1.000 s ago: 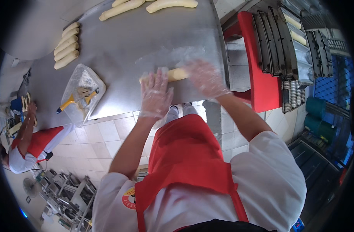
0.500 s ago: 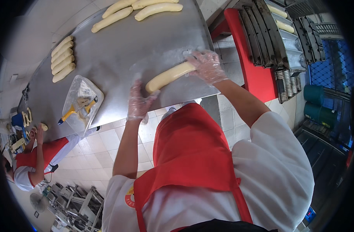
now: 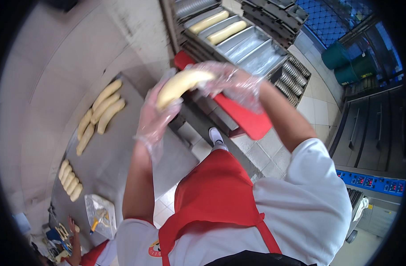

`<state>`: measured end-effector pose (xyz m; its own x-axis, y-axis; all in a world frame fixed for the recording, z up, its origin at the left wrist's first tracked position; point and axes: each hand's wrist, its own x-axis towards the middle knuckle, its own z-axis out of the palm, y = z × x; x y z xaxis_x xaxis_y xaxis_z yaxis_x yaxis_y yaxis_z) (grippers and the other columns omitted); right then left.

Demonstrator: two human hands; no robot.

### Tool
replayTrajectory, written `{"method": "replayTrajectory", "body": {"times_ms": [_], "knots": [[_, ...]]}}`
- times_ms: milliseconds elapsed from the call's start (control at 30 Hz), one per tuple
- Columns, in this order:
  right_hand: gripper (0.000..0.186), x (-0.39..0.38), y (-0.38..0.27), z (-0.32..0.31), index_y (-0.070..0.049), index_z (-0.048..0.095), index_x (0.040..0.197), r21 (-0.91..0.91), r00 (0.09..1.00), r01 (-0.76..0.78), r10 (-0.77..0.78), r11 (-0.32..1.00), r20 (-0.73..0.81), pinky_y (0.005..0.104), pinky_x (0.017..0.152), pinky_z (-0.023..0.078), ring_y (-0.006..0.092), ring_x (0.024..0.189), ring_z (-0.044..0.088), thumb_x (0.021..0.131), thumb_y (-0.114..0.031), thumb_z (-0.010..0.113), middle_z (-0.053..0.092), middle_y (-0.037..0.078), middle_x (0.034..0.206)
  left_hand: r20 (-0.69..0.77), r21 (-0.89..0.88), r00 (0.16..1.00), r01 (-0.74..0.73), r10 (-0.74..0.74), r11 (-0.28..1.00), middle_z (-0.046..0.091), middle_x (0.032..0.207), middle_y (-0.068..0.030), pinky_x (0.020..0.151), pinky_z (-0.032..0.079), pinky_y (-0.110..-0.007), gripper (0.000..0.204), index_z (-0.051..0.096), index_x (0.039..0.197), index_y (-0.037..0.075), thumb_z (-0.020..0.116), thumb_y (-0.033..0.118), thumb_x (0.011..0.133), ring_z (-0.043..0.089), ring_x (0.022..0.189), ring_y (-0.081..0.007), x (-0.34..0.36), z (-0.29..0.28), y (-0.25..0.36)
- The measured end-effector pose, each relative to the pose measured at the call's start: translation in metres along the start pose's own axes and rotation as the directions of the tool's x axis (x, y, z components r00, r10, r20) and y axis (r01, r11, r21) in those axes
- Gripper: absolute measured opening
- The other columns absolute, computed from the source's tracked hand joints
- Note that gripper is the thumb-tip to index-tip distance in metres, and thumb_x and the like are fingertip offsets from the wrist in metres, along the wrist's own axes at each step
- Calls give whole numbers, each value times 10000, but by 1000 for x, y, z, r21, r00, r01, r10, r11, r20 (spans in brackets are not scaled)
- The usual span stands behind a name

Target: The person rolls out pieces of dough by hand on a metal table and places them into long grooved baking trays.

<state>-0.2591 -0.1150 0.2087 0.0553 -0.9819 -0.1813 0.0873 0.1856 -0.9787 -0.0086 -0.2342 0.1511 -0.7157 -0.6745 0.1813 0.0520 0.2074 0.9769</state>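
Observation:
Both my hands wear clear plastic gloves and hold one thick roll of pale dough (image 3: 183, 84) in the air. My left hand (image 3: 155, 111) cups the near end of it. My right hand (image 3: 218, 80) grips the far end, and the glove hides that tip. The dough bends slightly between them. Beyond my right hand stands a set of metal loaf pans (image 3: 252, 46); two of its troughs hold a dough roll (image 3: 227, 32) each. Below the hands is a red bench (image 3: 245, 117).
Several dough rolls (image 3: 106, 106) and a row of smaller dough pieces (image 3: 70, 181) lie on the steel table (image 3: 136, 177). A plastic tub (image 3: 101, 215) with a yellow-handled brush sits at its edge. Another person's hand (image 3: 73, 226) shows at lower left. Ovens (image 3: 367, 128) stand at right.
The dough roll has been lifted off the steel table in both hands. My body has turned right, so the loaf pans now lie straight ahead.

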Motion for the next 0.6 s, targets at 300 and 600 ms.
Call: {"method": "replayTrajectory", "body": {"times_ms": [300,600], "knots": [[652,53,0,-334,-121,614,1480,-959,999,40,-41,280,30,424,1123,493,347,1249,648,865,-84,826,678,193,1332,186,885,960,-70,-210,461,668,1284,-290,1035,544,-494,392,653,1274,-42,701,161,943,686,1147,-447,233,197,9],[357,58,29,-360,-92,763,1152,-996,973,91,-214,-5,90,453,979,549,373,1074,704,797,-51,753,744,152,1097,256,956,944,-215,-208,199,778,975,-216,842,596,-476,161,807,954,27,722,93,834,771,962,-386,255,224,-39]]}}
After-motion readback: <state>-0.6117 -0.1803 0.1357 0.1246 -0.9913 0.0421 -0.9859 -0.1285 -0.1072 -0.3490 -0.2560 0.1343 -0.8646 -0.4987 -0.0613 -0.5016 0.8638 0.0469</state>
